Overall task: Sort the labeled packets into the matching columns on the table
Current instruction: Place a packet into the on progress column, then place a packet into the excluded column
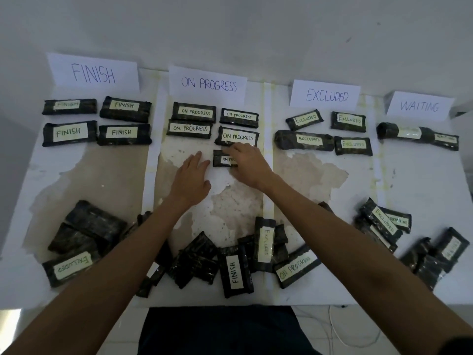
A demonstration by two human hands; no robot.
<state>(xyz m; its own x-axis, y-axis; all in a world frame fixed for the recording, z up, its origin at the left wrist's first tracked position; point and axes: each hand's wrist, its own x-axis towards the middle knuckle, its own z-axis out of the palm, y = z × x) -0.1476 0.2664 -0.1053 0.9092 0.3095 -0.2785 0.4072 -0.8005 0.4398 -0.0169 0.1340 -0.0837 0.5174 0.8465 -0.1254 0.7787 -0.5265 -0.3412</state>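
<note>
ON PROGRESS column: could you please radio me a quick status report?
Right hand atop fifth ON PROGRESS packet, grip unclear. Left hand open, left of it. Unsorted pile at near edge, nothing blocking.

Single view, head-worn, wide-angle. It faces forward and steeply down over the table (422, 175), with the wall (230, 26) filling the frame top. Close range: both forearms enter from the bottom corners, and the left hand (190, 175) and right hand (247, 166) sit near frame centre. Signs (208, 83) lie beyond the hands; loose packets (236, 267) lie nearer the camera than the hands.
</note>
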